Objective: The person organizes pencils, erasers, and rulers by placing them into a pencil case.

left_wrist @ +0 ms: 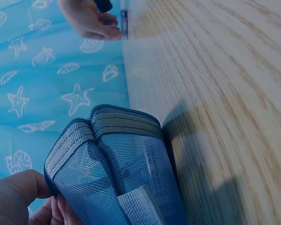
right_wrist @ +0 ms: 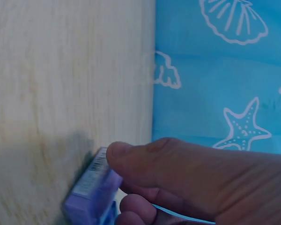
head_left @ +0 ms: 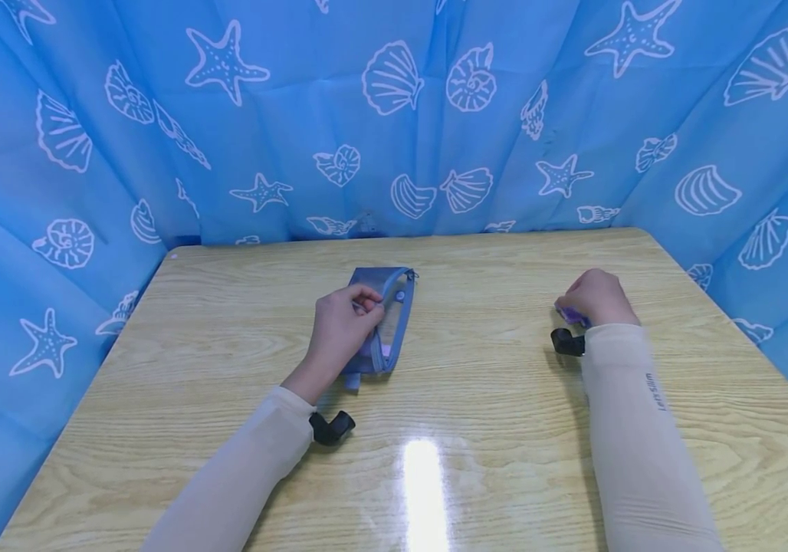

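A blue-grey mesh zipper pouch (head_left: 372,277) lies on the table, its zipped side gaping. My left hand (head_left: 346,326) pinches the edge of that opening between thumb and fingers. Seen close in the left wrist view, the mesh pouch (left_wrist: 140,161) has a pale fabric tab (left_wrist: 140,206) at its end. Well to the right of the pouch, my right hand (head_left: 597,295) grips a small purple block (head_left: 572,316) low over the table. A white label with a barcode shows on the purple block (right_wrist: 86,185) in the right wrist view; fingers cover part of it.
The wood-grain table (head_left: 477,383) reaches back to a blue curtain (head_left: 339,100) with white shells and starfish, which also hangs along both sides. Black wrist-camera mounts stick out beside each sleeve. A bright light reflection lies near the front.
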`<act>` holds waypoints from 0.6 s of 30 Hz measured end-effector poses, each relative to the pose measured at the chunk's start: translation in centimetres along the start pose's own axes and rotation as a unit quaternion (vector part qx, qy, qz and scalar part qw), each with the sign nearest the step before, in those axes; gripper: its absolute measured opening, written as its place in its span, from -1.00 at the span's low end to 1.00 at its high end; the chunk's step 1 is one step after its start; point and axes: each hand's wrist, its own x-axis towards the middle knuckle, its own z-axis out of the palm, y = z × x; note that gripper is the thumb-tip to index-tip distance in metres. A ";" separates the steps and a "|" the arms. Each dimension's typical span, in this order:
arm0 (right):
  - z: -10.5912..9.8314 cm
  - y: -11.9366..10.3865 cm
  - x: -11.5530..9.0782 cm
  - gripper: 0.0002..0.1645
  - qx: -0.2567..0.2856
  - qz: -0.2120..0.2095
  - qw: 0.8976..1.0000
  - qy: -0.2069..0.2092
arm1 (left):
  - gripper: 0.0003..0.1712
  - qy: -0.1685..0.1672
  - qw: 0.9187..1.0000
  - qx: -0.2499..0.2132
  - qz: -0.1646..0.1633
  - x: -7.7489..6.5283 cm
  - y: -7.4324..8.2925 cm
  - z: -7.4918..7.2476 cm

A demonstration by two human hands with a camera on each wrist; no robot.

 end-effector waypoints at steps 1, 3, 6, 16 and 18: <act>0.1 0.0 0.1 -0.73 -0.005 0.000 1.000 0.001 | -0.91 0.000 1.000 0.000 -0.001 0.0 0.0 0.0; 0.3 0.0 0.2 -0.70 -0.017 -0.002 1.000 0.005 | -0.91 -0.002 1.000 -0.001 -0.005 0.0 0.0 0.0; 0.4 0.0 0.3 -0.63 -0.029 0.000 1.000 0.012 | -0.91 -0.003 1.000 -0.003 -0.007 0.0 0.1 0.0; 0.7 -0.7 0.1 -0.61 -0.048 0.007 0.999 0.015 | -0.90 -0.005 1.000 -0.008 -0.004 0.0 0.0 -0.1; 0.7 -0.8 0.1 -0.60 -0.052 0.006 0.999 0.015 | -0.90 -0.005 1.000 -0.008 -0.003 0.0 0.0 -0.1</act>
